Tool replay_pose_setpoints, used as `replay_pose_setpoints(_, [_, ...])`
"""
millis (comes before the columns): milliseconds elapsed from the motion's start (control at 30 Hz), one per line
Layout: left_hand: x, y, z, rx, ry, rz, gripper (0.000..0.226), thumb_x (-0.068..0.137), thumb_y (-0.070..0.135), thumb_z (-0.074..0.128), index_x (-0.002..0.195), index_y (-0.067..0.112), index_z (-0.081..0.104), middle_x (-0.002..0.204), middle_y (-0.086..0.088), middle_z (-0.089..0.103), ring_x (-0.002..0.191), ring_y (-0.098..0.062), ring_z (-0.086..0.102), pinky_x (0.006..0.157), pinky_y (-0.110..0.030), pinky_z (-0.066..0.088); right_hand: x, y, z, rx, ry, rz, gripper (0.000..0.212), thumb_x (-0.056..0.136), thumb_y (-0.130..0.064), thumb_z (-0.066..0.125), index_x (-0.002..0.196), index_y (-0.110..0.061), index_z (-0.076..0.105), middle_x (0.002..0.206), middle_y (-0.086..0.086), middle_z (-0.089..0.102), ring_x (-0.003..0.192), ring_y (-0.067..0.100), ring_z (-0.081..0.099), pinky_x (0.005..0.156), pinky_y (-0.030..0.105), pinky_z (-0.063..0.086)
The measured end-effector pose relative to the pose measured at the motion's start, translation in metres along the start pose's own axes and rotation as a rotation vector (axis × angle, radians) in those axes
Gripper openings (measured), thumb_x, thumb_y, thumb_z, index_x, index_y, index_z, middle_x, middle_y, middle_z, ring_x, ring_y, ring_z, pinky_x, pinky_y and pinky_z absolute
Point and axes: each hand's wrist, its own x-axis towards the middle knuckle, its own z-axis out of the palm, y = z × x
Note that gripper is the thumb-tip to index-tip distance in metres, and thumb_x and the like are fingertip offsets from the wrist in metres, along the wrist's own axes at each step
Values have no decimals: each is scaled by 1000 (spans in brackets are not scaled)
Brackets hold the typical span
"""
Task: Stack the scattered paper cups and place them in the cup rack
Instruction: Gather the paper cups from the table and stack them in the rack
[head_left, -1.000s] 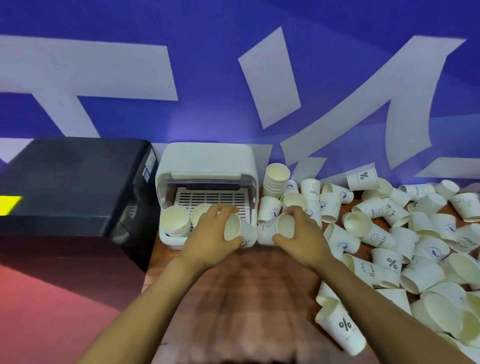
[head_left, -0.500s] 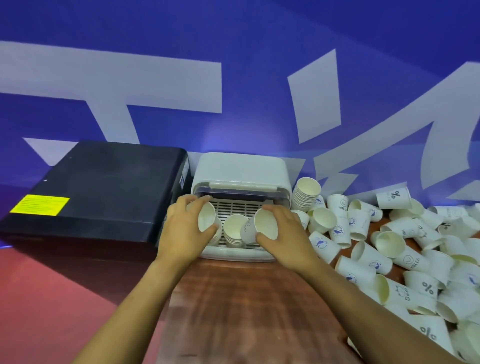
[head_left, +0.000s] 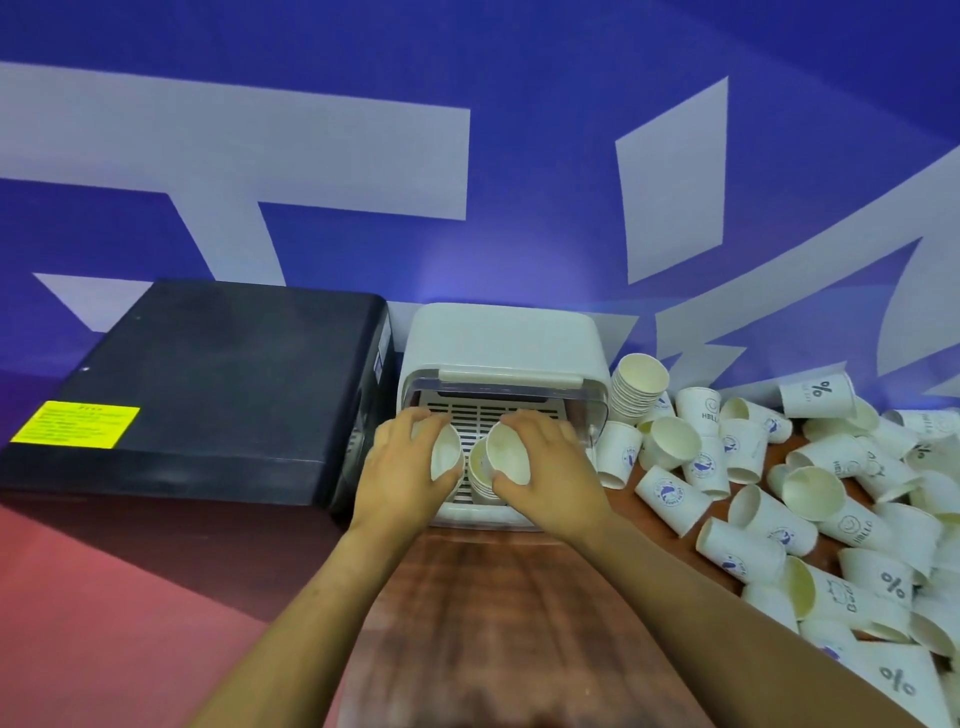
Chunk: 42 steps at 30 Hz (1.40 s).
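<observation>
**Blue wall, dark cabinet, wooden table**

A blue wall (head_left: 545, 78) with large pale grey-white shapes fills the upper half of the frame. At left centre stands a black box-like unit (head_left: 208, 384) bearing a yellow label (head_left: 75, 423). Below it, lower left, the floor (head_left: 104, 623) looks reddish. A dark wood-grain table (head_left: 493, 623) runs up the middle.
</observation>
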Motion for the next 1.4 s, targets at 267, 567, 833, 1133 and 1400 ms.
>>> replay_pose_setpoints(267, [10,-11,14,10,-29,-6,56,82,35,67,134,25,49,137,5,43,126,-19,36,101,-38,42,14,4,18,15,-60,93,58,77,-45,62,131,-28,46,133,-11,49,123,16,40,100,22,29])
replay_pose_setpoints(567, [10,-21,35,81,-137,-37,71,80,43,68,142,24,39,147,0,36,136,-22,30,107,-42,38,21,6,28,-127,-165,112,72,78,-54,62,140,-31,32,138,-7,48,129,18,37,103,33,32])
replay_pose_setpoints(833, [6,-21,32,130,-281,-59,81,85,46,61,149,36,12,160,3,10,147,-25,4,115,-46,19,9,18,29,-40,-203,76,76,82,-49,61,146,-32,25,157,-4,19,144,19,17,116,40,21])
replay_pose_setpoints(1133, [-15,50,43,-83,-43,287,51,81,26,62,131,24,51,131,3,49,124,-18,43,105,-36,37,-48,85,-9,6,-68,127,46,84,-35,56,127,-20,53,129,-2,51,115,19,50,99,31,41])
replay_pose_setpoints(1400, [-17,126,106,-40,-166,389,51,78,25,60,129,30,51,128,8,50,120,-13,43,102,-31,36,-88,172,-55,-70,-76,287,40,84,-34,62,122,-22,57,121,-3,57,111,20,54,89,33,44])
